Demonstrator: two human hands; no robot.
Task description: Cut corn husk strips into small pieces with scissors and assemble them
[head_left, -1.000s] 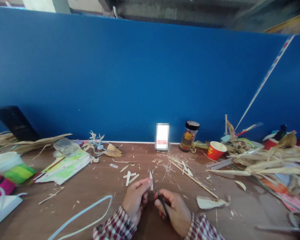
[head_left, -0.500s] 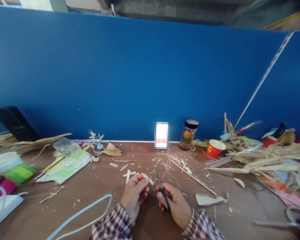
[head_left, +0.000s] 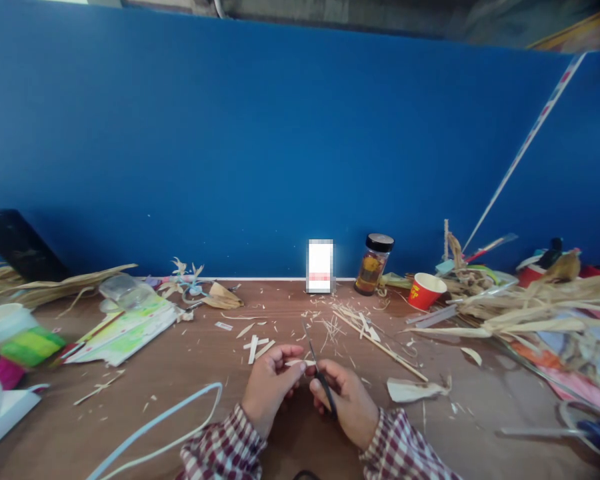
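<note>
Between the thumb and fingers of my left hand (head_left: 276, 379) is a small pale strip of husk (head_left: 300, 363). My right hand (head_left: 345, 398) is closed around black-handled scissors (head_left: 323, 381), whose thin blades point up and away from me. The strip's right end lies close to the blades; whether they touch I cannot tell. Both hands are nearly together, low over the brown table (head_left: 180, 380). Just beyond my left hand, cut pale strips (head_left: 253, 348) lie crossed on the tabletop. Thin slivers (head_left: 331, 332) are scattered past the scissors.
A jar with a black lid (head_left: 374, 265) and a red paper cup (head_left: 427, 291) stand at the back right. Dry husks (head_left: 515, 313) pile up at the right. A thin stick (head_left: 395, 355) lies right of centre. At the left are a painted sheet (head_left: 125, 333) and a white cable (head_left: 165, 417).
My hands have come closer together. The strip has turned from slanting to nearly level, its end now near the scissor blades. The view has shifted slightly.
</note>
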